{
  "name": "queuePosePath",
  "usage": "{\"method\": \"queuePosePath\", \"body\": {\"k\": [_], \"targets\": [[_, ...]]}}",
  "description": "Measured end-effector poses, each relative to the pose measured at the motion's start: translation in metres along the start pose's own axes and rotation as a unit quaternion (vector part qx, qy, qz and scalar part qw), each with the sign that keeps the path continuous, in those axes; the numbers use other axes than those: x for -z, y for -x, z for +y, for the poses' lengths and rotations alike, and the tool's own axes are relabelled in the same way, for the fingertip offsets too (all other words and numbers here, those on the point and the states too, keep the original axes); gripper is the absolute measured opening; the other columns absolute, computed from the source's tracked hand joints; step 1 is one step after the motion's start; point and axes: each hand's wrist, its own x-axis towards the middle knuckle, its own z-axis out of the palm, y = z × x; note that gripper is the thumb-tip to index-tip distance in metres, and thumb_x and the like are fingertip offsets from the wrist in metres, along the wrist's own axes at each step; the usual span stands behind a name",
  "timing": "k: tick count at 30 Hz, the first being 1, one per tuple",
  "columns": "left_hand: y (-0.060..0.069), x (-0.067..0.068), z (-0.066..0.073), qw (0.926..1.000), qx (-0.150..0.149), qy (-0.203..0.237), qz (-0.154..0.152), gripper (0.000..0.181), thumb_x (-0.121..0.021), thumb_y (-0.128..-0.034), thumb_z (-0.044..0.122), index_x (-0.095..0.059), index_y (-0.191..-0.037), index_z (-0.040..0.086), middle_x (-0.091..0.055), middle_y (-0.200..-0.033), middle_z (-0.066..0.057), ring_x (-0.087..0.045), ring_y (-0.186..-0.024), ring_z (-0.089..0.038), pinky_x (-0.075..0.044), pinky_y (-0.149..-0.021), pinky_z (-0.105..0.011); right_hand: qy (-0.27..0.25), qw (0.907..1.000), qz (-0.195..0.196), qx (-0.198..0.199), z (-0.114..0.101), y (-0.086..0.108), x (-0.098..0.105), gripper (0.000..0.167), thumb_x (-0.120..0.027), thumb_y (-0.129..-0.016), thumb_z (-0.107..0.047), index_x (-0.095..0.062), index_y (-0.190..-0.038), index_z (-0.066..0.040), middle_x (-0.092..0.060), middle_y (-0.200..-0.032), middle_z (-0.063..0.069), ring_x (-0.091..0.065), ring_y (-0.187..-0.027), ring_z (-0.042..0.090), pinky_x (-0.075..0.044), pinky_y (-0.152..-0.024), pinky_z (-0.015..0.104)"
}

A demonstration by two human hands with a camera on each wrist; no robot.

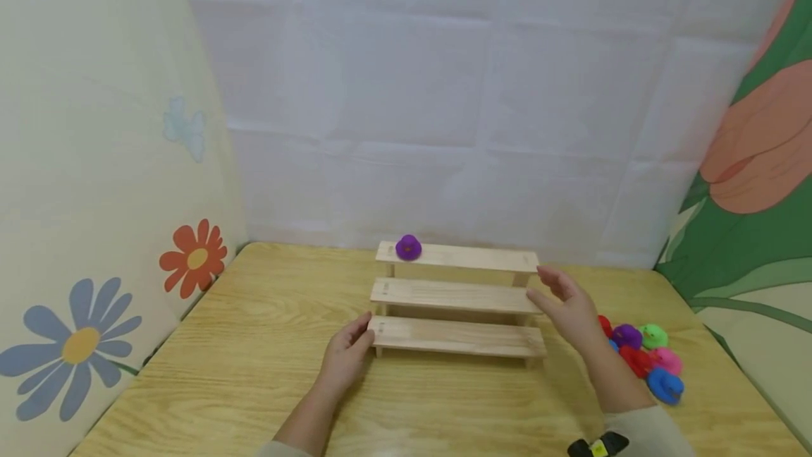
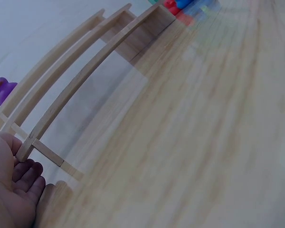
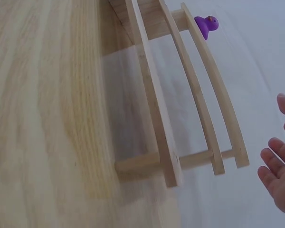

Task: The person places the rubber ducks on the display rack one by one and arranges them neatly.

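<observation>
A three-tier wooden stand is on the table, its steps rising toward the back. A purple rubber duck sits near the left end of the top step; it also shows in both wrist views. My left hand holds the left end of the lowest step. In the left wrist view, that plank's end lies between the thumb and the curled fingers. Beside the right end of the stand is my right hand, its fingers spread and holding nothing. The right wrist view shows those fingers apart from the planks.
Several rubber ducks in red, purple, green, pink and blue lie in a cluster on the table, right of the stand. A white cloth hangs behind the table. Flower-patterned panels stand at both sides.
</observation>
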Motion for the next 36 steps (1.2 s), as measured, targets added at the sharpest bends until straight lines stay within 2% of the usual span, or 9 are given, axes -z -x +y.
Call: {"method": "queuePosePath", "body": {"k": [13,19,21,25,27,28,30,32,36], "targets": [[0.001,0.0,-0.002,1.0,0.0,-0.004,0.002,0.045,-0.049,-0.1007,0.008,-0.043,-0.142,-0.008,-0.047,-0.145,-0.027,-0.044,-0.136,-0.037,-0.039,-0.113,-0.046,0.038,0.9985,0.003,-0.039,0.024,0.032,0.028,0.063,-0.064,-0.095,-0.034,-0.041,-0.146,-0.003,-0.041,-0.152,0.022,-0.036,-0.141,0.038,-0.031,-0.117,0.055],[0.0,0.001,-0.002,1.0,0.001,-0.004,0.0,0.046,-0.049,-0.1012,0.011,-0.043,-0.143,-0.007,-0.047,-0.145,-0.026,-0.044,-0.137,-0.036,-0.04,-0.112,-0.046,0.044,0.996,0.013,-0.076,0.036,0.041,0.036,0.067,-0.061,-0.096,-0.039,-0.038,-0.148,-0.004,-0.039,-0.153,0.02,-0.037,-0.142,0.036,-0.036,-0.114,0.05],[0.0,0.001,-0.001,1.0,0.0,-0.004,-0.002,0.046,-0.049,-0.1013,0.011,-0.043,-0.143,-0.007,-0.046,-0.146,-0.026,-0.043,-0.137,-0.036,-0.039,-0.113,-0.046,0.052,0.9947,0.014,-0.087,0.04,0.045,0.039,0.07,-0.061,-0.095,-0.043,-0.037,-0.149,-0.004,-0.039,-0.154,0.02,-0.037,-0.141,0.036,-0.038,-0.113,0.047],[-0.001,0.001,-0.002,1.0,-0.002,-0.006,-0.005,0.047,-0.049,-0.1012,0.011,-0.042,-0.143,-0.008,-0.046,-0.146,-0.027,-0.043,-0.137,-0.037,-0.039,-0.113,-0.047,0.059,0.9938,0.013,-0.093,0.049,0.051,0.045,0.07,-0.06,-0.095,-0.044,-0.038,-0.149,-0.005,-0.042,-0.152,0.02,-0.04,-0.139,0.036,-0.045,-0.103,0.022],[-0.001,0.001,-0.003,1.0,-0.001,-0.006,-0.006,0.046,-0.049,-0.1011,0.011,-0.042,-0.143,-0.007,-0.046,-0.146,-0.027,-0.043,-0.137,-0.037,-0.039,-0.113,-0.047,0.069,0.9932,0.017,-0.092,0.053,0.054,0.048,0.069,-0.06,-0.095,-0.044,-0.039,-0.148,-0.004,-0.044,-0.15,0.021,-0.041,-0.138,0.035,-0.046,-0.101,0.022],[-0.001,0.001,-0.003,1.0,0.002,-0.005,-0.006,0.046,-0.049,-0.1011,0.011,-0.042,-0.144,-0.007,-0.046,-0.146,-0.026,-0.043,-0.137,-0.037,-0.038,-0.113,-0.047,0.074,0.9928,0.018,-0.092,0.055,0.055,0.05,0.069,-0.06,-0.096,-0.044,-0.039,-0.147,-0.004,-0.044,-0.15,0.021,-0.041,-0.138,0.035,-0.045,-0.102,0.023],[-0.002,0.001,-0.002,1.0,0.003,-0.004,-0.005,0.046,-0.049,-0.1009,0.01,-0.042,-0.144,-0.006,-0.046,-0.146,-0.026,-0.043,-0.137,-0.036,-0.039,-0.113,-0.047,0.078,0.9922,0.019,-0.096,0.058,0.058,0.052,0.069,-0.059,-0.096,-0.043,-0.039,-0.147,-0.002,-0.043,-0.15,0.022,-0.04,-0.138,0.036,-0.043,-0.11,0.035],[-0.002,0.0,-0.002,1.0,0.008,-0.003,-0.003,0.046,-0.049,-0.1008,0.01,-0.043,-0.144,-0.005,-0.046,-0.147,-0.025,-0.043,-0.138,-0.036,-0.039,-0.113,-0.046,0.082,0.9915,0.018,-0.1,0.061,0.059,0.054,0.07,-0.059,-0.096,-0.044,-0.038,-0.148,-0.001,-0.041,-0.151,0.023,-0.038,-0.14,0.037,-0.035,-0.115,0.051],[-0.003,-0.001,-0.003,0.9999,0.012,-0.003,-0.001,0.046,-0.05,-0.1004,0.01,-0.043,-0.144,-0.005,-0.046,-0.147,-0.024,-0.043,-0.138,-0.035,-0.038,-0.113,-0.045,0.088,0.9891,0.011,-0.117,0.067,0.063,0.056,0.07,-0.058,-0.097,-0.043,-0.036,-0.148,0.0,-0.038,-0.152,0.026,-0.035,-0.141,0.041,-0.031,-0.115,0.056]]}}
